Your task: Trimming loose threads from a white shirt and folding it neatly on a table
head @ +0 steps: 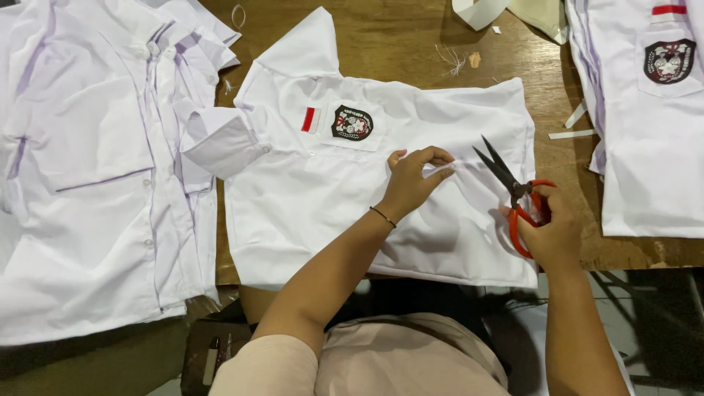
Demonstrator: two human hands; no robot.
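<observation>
Head view, left hand (412, 181) fingers (438, 174) pinching white shirt (323, 198) fabric at centre frame, right hand (554, 233) fingers curled through orange-handled scissors (513, 192), blades slightly parted, wooden table (396, 37) beneath

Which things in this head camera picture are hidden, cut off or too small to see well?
- What the left hand pinches on the white shirt: fingers cover it.
- Scissors handles: partly inside the right hand.
- Badge design: too small.
- Right shirt pile: cut by the edge.
</observation>
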